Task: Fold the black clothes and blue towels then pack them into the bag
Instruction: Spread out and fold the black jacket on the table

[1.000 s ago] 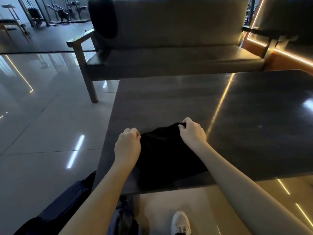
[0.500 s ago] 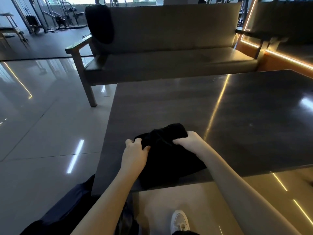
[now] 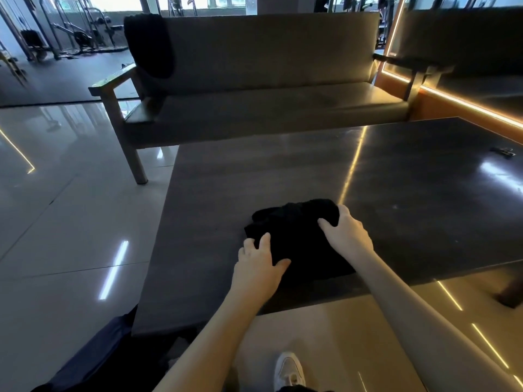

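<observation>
A folded black garment point(image 3: 300, 236) lies in a thick bundle near the front edge of the dark table point(image 3: 410, 199). My left hand point(image 3: 259, 264) rests flat on its near left corner with fingers spread. My right hand point(image 3: 343, 233) lies over its far right part, fingers straight and pressing down on the cloth. A second black cloth point(image 3: 148, 43) hangs over the left end of the sofa's backrest. A dark blue bag point(image 3: 93, 360) sits on the floor at the table's near left corner, partly hidden by the tabletop and my left arm.
A long sofa point(image 3: 268, 108) with wooden arms stands right behind the table. A small dark object point(image 3: 502, 150) lies at the table's far right. Glossy tiled floor spreads to the left. My white shoe point(image 3: 288, 370) shows below the table edge. Gym equipment stands far back left.
Both hands gripped the garment's far edge and folded it toward me. They have since let go and now lie flat on the folded bundle.
</observation>
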Demonstrator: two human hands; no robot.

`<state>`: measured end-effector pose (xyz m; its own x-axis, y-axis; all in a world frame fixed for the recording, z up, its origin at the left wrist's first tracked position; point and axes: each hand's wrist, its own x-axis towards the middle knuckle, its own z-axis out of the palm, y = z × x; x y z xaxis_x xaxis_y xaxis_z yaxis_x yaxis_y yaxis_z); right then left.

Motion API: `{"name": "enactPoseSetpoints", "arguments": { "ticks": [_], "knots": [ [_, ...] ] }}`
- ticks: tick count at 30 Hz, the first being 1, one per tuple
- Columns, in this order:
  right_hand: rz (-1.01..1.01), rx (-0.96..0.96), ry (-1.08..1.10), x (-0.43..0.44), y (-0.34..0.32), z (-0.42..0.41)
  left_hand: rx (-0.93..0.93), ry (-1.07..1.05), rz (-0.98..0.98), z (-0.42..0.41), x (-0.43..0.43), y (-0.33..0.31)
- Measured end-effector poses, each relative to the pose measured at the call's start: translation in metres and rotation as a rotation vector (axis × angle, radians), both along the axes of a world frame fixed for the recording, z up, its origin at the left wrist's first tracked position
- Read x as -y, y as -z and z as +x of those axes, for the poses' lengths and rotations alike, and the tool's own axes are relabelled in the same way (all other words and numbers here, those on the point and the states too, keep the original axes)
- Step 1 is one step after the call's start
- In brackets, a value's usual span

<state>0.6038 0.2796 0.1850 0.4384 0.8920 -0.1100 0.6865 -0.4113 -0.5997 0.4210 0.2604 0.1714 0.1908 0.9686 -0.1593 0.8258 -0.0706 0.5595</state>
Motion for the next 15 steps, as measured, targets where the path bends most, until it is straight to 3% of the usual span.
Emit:
{"name": "enactPoseSetpoints", "arguments": {
  "ticks": [3,6,10,15],
  "knots": [
    [0.001,0.099,-0.051,0.011,0.009,-0.001,0.137,-0.053,-0.032,0.004,0.0,0.004],
    [0.128,0.117,-0.078,0.014,0.019,-0.002,0.255,-0.055,-0.052,-0.001,-0.004,0.001],
    [0.272,0.117,-0.091,0.009,0.023,0.009,0.298,0.005,-0.043,-0.004,-0.009,-0.006],
    [0.268,0.238,-0.006,0.009,0.021,0.027,0.304,0.094,-0.011,0.009,-0.007,-0.002]
  ]
}}
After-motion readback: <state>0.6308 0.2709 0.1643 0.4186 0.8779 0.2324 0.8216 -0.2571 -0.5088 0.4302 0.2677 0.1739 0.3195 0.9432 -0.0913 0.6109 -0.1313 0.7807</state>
